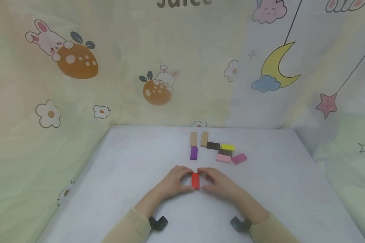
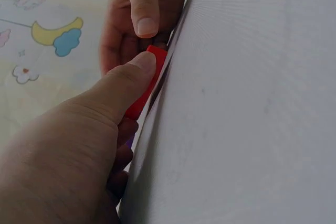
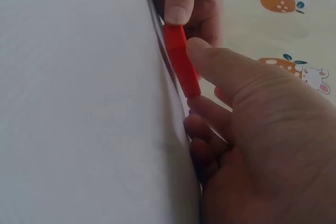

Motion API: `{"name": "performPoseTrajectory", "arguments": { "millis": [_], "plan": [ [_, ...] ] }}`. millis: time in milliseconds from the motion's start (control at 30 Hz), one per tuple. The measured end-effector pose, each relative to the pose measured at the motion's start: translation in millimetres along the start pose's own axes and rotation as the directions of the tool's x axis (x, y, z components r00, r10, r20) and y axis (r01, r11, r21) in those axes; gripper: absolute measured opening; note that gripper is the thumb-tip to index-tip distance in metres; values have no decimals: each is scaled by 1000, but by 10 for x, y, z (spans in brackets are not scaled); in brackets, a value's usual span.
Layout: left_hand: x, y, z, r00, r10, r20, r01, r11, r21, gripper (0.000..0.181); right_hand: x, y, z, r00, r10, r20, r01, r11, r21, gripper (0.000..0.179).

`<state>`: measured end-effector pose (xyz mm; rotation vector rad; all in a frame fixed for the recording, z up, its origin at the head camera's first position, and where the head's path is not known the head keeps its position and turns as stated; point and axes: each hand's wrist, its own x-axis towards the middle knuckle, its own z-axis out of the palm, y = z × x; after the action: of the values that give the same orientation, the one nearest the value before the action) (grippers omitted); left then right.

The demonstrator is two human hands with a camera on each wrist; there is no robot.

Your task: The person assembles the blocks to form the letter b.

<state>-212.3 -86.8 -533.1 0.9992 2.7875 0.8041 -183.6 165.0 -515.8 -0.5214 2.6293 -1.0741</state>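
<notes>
A small red block (image 1: 195, 181) lies on the white table in front of the person. The left hand (image 1: 177, 181) pinches it lengthwise, with the thumb at its near end and a finger at its far end. In the left wrist view the left thumb (image 2: 121, 85) presses on the red block (image 2: 140, 98). Just to the block's right is the right hand (image 1: 219, 183), its thumb and fingers bent loosely. A small gap parts the right thumb (image 2: 145, 22) from the block. In the right wrist view the right forefinger's tip comes close to the block's far end; contact is unclear.
Beyond the hands lie a purple block (image 1: 194, 153), two plain wooden blocks (image 1: 193, 139), two dark brown blocks (image 1: 213, 145), a yellow block (image 1: 228, 147), a pink block (image 1: 223, 158) and a magenta block (image 1: 239, 159). A printed cloth (image 1: 194, 98) hangs behind the table.
</notes>
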Motion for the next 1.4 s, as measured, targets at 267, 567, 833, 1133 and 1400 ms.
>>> {"name": "performPoseTrajectory", "arguments": {
  "millis": [267, 567, 833, 1133, 1400],
  "plan": [
    [-6, -16, 28, 1000, 25, -11, -25, 999, 41, 64, 28, 46, 47, 1000, -18, -17, 17, 998, -57, 66],
    [2, -29, 45, 1000, 26, -1, -26, 998, 52, 61, 21, 35, 53, 999, -32, -22, 30, 997, -76, 64],
    [5, -12, 24, 1000, 16, 6, -16, 998, 59, 60, 22, 15, 44, 999, -44, -31, 42, 997, -66, 63],
    [9, -21, 39, 1000, 24, -3, -23, 997, 73, 61, 133, 71, -75, 996, 57, -72, -53, 997, 58, 53],
    [7, -21, 27, 999, 32, -7, -31, 996, 79, 63, 376, 187, -208, 977, 113, -179, -90, 987, 130, 53]
  ]
}}
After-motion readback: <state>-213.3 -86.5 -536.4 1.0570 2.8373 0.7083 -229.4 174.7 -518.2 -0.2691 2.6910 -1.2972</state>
